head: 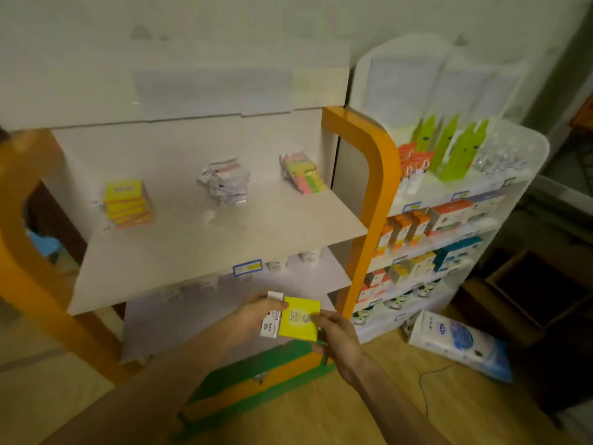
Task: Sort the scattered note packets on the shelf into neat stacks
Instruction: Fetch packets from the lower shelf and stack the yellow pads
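In front of the shelf edge I hold a yellow note packet (299,318) between both hands, with a white packet (271,316) behind it on the left. My left hand (256,316) grips both packets from the left side. My right hand (337,335) pinches the yellow packet's right edge. On the white shelf board (205,248) stand three stacks: yellow-orange packets (128,203) at the left, white wrapped packets (226,181) in the middle, and pink-green-yellow packets (303,176) at the right.
An orange shelf post (369,200) rises at the right of the board. Beyond it a white rack (449,220) holds boxes and green bottles. A tissue pack (455,342) lies on the wooden floor. Lower shelves carry small white items.
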